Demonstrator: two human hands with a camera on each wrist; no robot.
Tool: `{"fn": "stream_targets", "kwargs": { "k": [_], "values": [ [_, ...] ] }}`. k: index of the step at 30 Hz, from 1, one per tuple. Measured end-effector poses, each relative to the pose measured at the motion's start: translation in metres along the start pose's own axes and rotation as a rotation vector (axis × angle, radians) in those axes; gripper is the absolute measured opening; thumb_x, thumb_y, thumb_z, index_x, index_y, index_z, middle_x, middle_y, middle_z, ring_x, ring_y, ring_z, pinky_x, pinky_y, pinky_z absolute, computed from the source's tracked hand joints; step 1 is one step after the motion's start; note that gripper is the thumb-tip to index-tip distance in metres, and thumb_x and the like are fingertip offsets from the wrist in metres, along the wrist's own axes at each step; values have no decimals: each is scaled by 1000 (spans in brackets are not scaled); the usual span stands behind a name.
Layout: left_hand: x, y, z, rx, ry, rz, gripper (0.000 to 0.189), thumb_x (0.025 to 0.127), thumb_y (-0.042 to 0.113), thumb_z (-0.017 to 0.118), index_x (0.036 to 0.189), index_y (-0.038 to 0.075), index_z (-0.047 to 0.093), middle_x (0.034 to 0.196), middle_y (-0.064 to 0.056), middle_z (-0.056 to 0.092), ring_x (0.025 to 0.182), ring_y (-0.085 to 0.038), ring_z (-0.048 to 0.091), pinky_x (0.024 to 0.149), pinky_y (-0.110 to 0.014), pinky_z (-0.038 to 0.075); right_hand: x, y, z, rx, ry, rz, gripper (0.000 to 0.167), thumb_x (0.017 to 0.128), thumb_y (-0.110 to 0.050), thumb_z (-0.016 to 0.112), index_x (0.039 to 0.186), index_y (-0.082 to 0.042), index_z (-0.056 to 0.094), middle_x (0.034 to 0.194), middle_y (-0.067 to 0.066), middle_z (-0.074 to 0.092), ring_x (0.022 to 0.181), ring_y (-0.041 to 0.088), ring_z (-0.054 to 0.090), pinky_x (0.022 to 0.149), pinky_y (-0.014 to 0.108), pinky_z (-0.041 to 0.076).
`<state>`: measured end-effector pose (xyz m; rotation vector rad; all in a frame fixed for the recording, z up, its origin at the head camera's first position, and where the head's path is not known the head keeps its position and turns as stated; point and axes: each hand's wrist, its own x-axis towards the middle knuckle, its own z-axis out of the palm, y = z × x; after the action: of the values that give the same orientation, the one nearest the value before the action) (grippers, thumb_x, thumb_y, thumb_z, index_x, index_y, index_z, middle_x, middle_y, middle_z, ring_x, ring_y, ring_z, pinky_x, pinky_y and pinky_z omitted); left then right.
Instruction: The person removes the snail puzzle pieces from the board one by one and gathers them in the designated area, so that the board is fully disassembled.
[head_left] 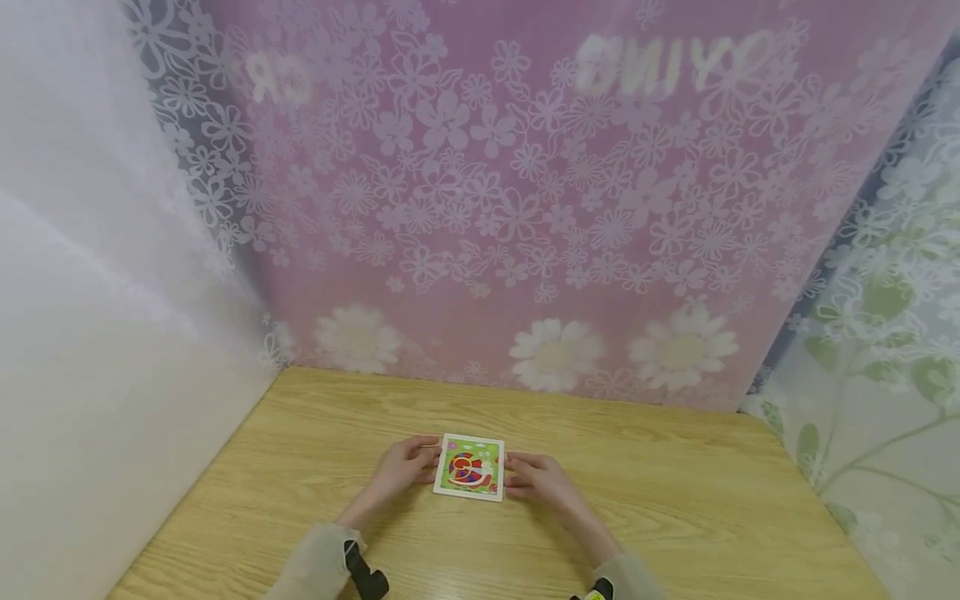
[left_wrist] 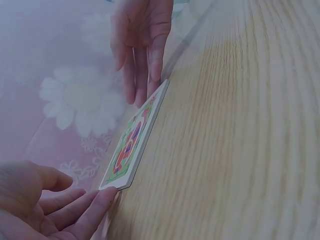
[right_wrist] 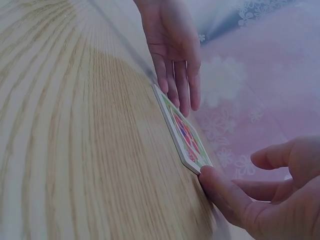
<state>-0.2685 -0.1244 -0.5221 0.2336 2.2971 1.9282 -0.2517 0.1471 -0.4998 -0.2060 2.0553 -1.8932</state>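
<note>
A small square picture puzzle [head_left: 469, 467] with a white frame lies flat on the wooden table, showing a snail with a red and blue shell on green. At its left edge is my left hand [head_left: 406, 463], its extended fingertips touching the frame. My right hand [head_left: 546, 479] rests at the opposite edge, fingers reaching to the frame there. In the left wrist view, the thumb of the left hand [left_wrist: 55, 205] stands apart from the puzzle [left_wrist: 132, 142]. The right wrist view shows the right hand [right_wrist: 270, 190] with a fingertip against the near corner of the puzzle [right_wrist: 182, 132].
The wooden table [head_left: 660, 500] extends on every side of the puzzle. Behind it hangs a pink flowered curtain [head_left: 480, 250]. A white wall or sheet [head_left: 112, 375] borders the left, and a leaf-patterned curtain [head_left: 885, 400] the right. Each wrist wears a black strap [head_left: 363, 573].
</note>
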Motion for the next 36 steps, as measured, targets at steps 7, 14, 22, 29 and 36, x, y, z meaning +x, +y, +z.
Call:
{"fn": "stream_targets", "kwargs": {
  "k": [7, 14, 22, 29, 36],
  "values": [
    [-1, 3, 7, -14, -57, 21, 41, 106, 8, 51, 139, -15, 48, 131, -34, 60, 111, -38, 67, 81, -37, 61, -6, 0, -11, -14, -2, 10, 51, 109, -11, 42, 142, 26, 33, 140, 41, 46, 108, 31, 67, 94, 40, 57],
    [0, 3, 16, -21, -102, 35, 41, 107, 10, 50, 139, -15, 48, 130, -34, 60, 111, -38, 67, 84, -40, 60, -16, 2, -23, -49, -10, -2, 53, 109, -15, 43, 142, 26, 32, 142, 41, 45, 113, 36, 65, 94, 37, 56],
    [-1, 3, 30, -58, -150, 41, 41, 106, 9, 51, 140, -16, 47, 130, -35, 60, 112, -40, 66, 84, -40, 60, -31, 4, -33, -65, 9, 19, 53, 110, -15, 42, 143, 25, 33, 143, 41, 44, 116, 38, 63, 96, 39, 55],
    [-4, 7, 41, -64, -180, 44, 41, 107, 9, 50, 140, -14, 47, 132, -33, 59, 113, -39, 66, 85, -40, 60, -41, 4, -42, -83, 24, 34, 55, 110, -17, 43, 143, 25, 32, 144, 40, 44, 117, 38, 64, 96, 39, 55],
    [-3, 7, 52, -81, -191, 50, 40, 106, 7, 51, 140, -15, 48, 130, -33, 61, 112, -39, 67, 85, -42, 60, -50, 4, -50, -108, 38, 15, 55, 109, -16, 44, 142, 27, 33, 142, 41, 45, 115, 39, 64, 95, 40, 56]
  ]
}}
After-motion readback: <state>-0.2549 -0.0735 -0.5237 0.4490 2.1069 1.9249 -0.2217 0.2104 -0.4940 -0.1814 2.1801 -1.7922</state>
